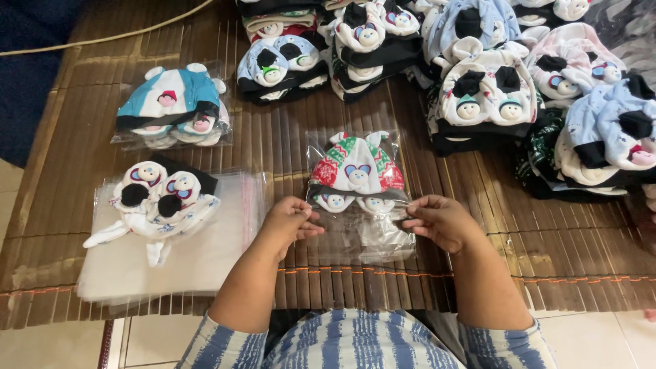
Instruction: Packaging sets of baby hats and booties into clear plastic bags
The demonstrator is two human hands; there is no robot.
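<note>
A clear plastic bag (358, 198) lies in the middle of the slatted bamboo surface (287, 137), holding a red, green and white baby hat set (357, 171). The left hand (290, 220) pinches the bag's left edge, and the right hand (441, 220) pinches its right edge. To the left, an unbagged white set (160, 201) rests on a stack of empty clear bags (225, 253). Behind it sits a bagged teal set (174, 106). Piles of unbagged sets (492, 89) crowd the far right.

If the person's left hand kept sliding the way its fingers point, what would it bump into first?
The left hand points right, across the clear bag with the baby hat set it pinches. It would probably meet the right hand, holding the bag's opposite edge.
</note>
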